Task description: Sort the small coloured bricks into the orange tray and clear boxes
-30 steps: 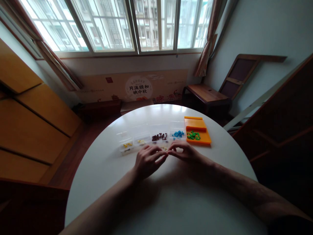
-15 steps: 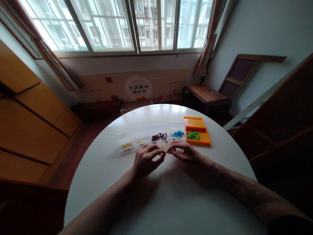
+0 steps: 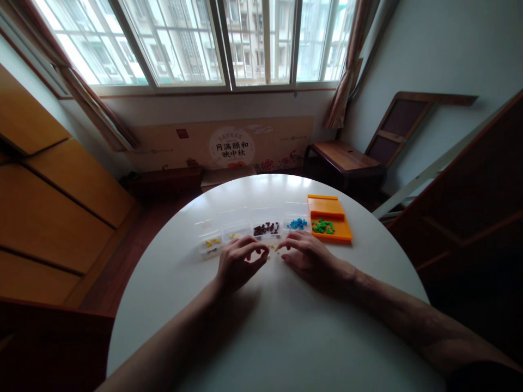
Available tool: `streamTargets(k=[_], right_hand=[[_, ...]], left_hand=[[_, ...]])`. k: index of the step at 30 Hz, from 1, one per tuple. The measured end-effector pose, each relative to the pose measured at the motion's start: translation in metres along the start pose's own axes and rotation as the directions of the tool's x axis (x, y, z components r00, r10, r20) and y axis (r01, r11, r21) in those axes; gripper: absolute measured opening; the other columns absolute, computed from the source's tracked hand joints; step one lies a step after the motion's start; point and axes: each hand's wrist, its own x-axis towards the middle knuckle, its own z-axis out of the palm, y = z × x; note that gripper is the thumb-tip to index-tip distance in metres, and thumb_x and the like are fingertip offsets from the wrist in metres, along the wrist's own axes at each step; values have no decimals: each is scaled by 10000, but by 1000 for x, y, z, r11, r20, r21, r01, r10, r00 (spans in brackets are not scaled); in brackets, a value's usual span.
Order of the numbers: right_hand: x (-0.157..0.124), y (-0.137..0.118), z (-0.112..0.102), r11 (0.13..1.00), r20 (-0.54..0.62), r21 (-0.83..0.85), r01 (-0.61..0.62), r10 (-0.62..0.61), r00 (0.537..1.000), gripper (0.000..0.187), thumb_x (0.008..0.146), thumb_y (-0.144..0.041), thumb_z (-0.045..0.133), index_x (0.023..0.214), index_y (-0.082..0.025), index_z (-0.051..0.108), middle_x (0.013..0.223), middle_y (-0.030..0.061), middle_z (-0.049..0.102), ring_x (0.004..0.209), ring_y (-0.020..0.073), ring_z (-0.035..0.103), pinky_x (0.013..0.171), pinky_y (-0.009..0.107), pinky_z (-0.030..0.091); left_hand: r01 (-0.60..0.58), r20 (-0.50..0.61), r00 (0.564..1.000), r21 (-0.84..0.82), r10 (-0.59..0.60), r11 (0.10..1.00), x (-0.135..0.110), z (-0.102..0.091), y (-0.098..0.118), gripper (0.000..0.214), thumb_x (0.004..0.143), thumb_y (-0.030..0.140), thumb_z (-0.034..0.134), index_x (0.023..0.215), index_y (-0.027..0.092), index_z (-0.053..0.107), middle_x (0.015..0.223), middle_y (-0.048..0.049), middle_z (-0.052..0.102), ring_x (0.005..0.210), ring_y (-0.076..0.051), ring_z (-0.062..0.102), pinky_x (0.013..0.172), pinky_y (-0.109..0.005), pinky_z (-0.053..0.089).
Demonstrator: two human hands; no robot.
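Both my hands rest on the round white table (image 3: 286, 326), just in front of a row of small boxes. My left hand (image 3: 239, 264) has its fingers curled, thumb and forefinger close together. My right hand (image 3: 308, 256) lies palm down with the fingers bent, the tips near the left hand's. Between the fingertips a few tiny pale pieces (image 3: 273, 247) lie on the table. Whether either hand pinches a piece is too small to tell.
Clear boxes hold yellow bits (image 3: 212, 242), pale bits (image 3: 236, 236), dark brown bits (image 3: 266, 228) and blue bits (image 3: 297, 223). An orange tray (image 3: 332, 234) holds green bits (image 3: 322, 226). A wooden chair (image 3: 347, 158) stands behind, wooden panels to both sides.
The hands have drawn slightly apart; the left hand has shifted a little left and the right hand has lowered flatter onto the table.
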Motion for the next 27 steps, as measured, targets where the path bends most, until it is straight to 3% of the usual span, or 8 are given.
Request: streamTargets(k=[6,20,27], right_hand=[[0,5,2,996,32,-53,72,-70,997,143,1044,-229,712,1158,-275,786,1140,80,752,1049,253,684,955,413,575],[0,6,2,997,24,-50,62,-61,998,67,1045,-212,708,1043,-251,762,1065,72,763,987,243,687,931,404,568],[0,8,2,996,28,-63,67,-66,997,86,1068,-235,686,1054,-247,770,1081,80,761,996,246,693,928,403,572]], left_hand=[[12,7,1000,-6,-12,1000,0,-2,-3,87,963,206,770,916,249,828,826,1,747,610,-110,589,652,-254,518],[84,-7,996,-31,-84,996,1,-7,-9,79,951,216,767,910,243,828,831,0,744,600,-106,588,635,-249,524],[107,-2,994,166,-108,980,7,-25,-21,100,946,238,752,875,240,822,821,9,753,585,-113,592,649,-277,495]])
